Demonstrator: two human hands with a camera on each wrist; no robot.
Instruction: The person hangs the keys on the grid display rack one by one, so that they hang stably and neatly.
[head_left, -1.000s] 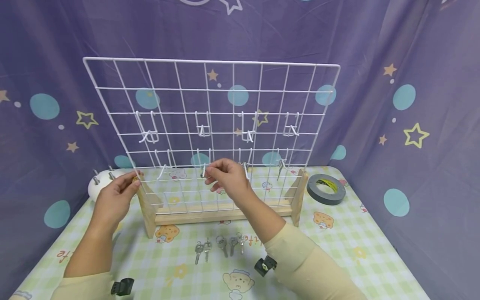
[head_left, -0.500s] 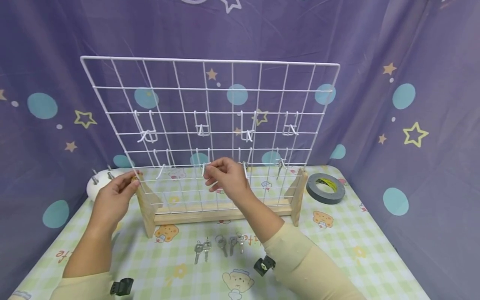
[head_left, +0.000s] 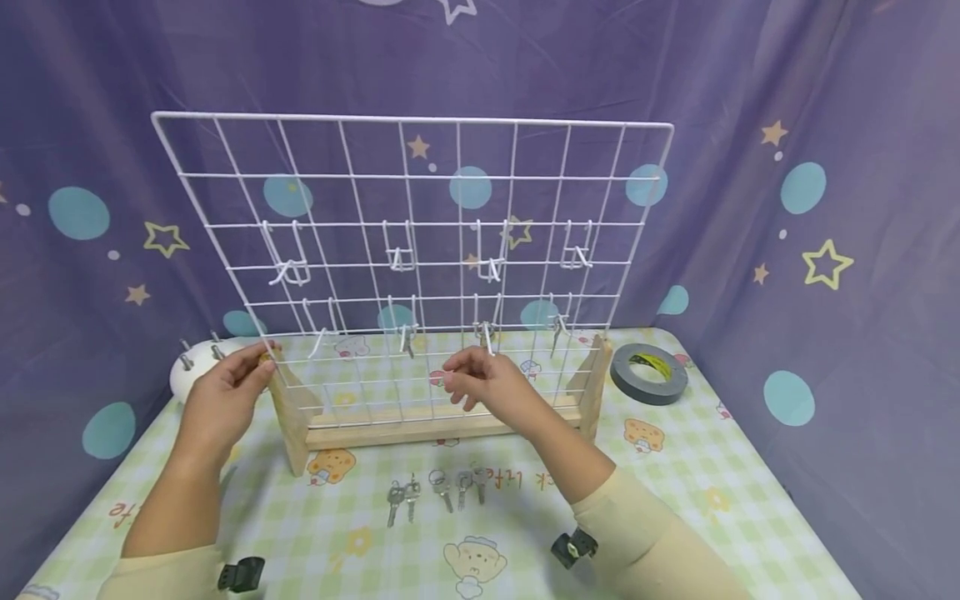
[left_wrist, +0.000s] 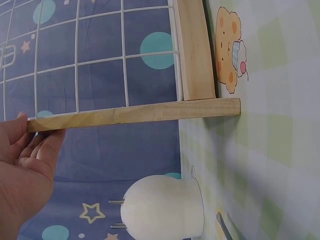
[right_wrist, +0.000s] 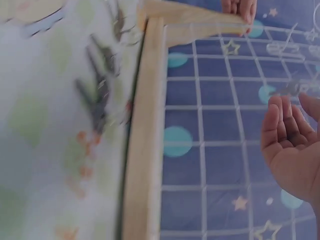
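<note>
1. White wire grid panel stood upright in a wooden base at frame centre, filling most of the head view; two rows of white hooks clipped to it.
2. Lower row: small metal keys appeared to hang on three hooks, at centre, right of centre and right; too small to be sure. Upper row and the lower-left hook looked bare. Judged partly done.
3. Left hand at the left edge of the frame, fingers curled round the top of the wooden side post, steadying it.
4. Right hand in front of the grid's lower centre, fingers loosely curled, holding nothing, apart from the wire.
5. Five keys lay in a row on the checked tablecloth, below the base, untouched; these looked left to hang.
6. Grey tape roll right of the stand; white plug-like object behind the left hand. Neither blocked the hooks.
</note>
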